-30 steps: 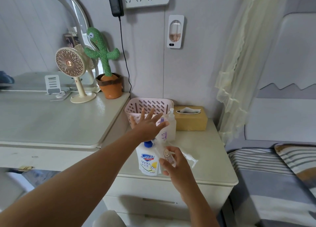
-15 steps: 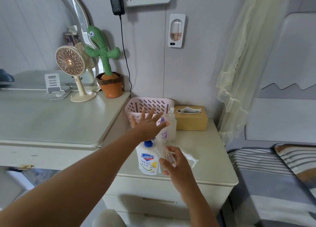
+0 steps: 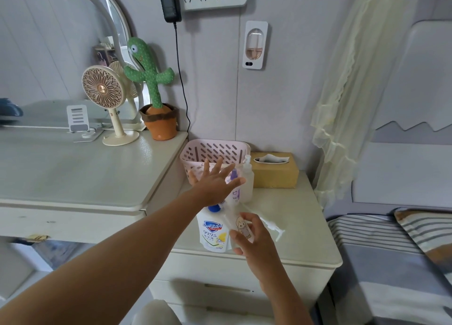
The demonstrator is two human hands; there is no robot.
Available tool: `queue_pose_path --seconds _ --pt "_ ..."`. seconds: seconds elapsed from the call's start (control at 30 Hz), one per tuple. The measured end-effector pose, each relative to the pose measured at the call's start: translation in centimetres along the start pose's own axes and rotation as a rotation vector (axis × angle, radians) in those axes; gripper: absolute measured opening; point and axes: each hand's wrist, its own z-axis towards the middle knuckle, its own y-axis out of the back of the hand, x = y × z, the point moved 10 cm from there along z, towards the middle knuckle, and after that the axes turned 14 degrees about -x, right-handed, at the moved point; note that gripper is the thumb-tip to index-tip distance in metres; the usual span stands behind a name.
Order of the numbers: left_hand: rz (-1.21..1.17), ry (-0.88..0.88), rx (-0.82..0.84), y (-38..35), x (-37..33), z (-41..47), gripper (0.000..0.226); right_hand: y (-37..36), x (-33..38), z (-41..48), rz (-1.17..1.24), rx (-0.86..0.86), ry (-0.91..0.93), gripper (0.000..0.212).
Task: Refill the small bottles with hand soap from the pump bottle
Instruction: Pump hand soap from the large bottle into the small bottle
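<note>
Both hands busy: my left hand (image 3: 215, 184) lies on the pump bottle (image 3: 212, 230), fingers spread wide. My right hand (image 3: 255, 242) grips a small bottle (image 3: 241, 226) beside it

Tiny change only: head view drifted slightly left, so charger (image 3: 170, 4), cactus toy (image 3: 149, 80) and wall dispenser (image 3: 254, 44) sit a hair further right in frame; left hand (image 3: 215, 181), right hand (image 3: 256, 246) and small bottle (image 3: 242, 227) shifted with it
</note>
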Motion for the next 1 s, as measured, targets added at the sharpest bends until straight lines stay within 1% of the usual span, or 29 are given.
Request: queue_pose_path --seconds 0.13,0.23,0.3,0.4,0.53,0.63,0.77,0.9,1.0 --pt "0.046 -0.022 -0.025 -0.1 0.2 0.6 0.068 0.2 0.5 0.0 -0.010 0.000 0.020 0.030" --pt "0.020 -0.018 -0.065 -0.1 0.3 0.6 0.067 0.0 0.5 -0.1 0.006 0.013 0.016 0.031" --pt "0.029 -0.003 -0.038 -0.6 0.7 0.5 0.064 -0.1 0.3 -0.2 0.024 0.017 0.008 0.030" --pt "0.020 0.039 -0.020 -1.6 1.5 0.7 0.067 -0.3 -0.3 -0.3 0.027 0.020 -0.006 0.029" --pt "0.025 0.030 -0.007 -1.6 1.4 1.0 0.069 -0.1 0.0 -0.4 0.024 0.011 -0.007 0.030" --pt "0.029 0.006 -0.030 -0.9 1.0 1.1 0.069 0.0 0.4 -0.3 0.022 0.011 0.013 0.031" --pt "0.016 0.001 -0.019 -0.5 0.7 0.9 0.066 -0.1 0.7 -0.3 0.016 0.015 0.023 0.031" --pt "-0.043 0.042 -0.017 -1.2 1.3 0.8 0.064 -0.3 0.5 -0.3 0.017 0.018 0.016 0.030" --pt "-0.018 0.050 0.011 -1.9 1.8 0.5 0.063 -0.4 0.0 -0.4 -0.003 0.005 0.005 0.029"
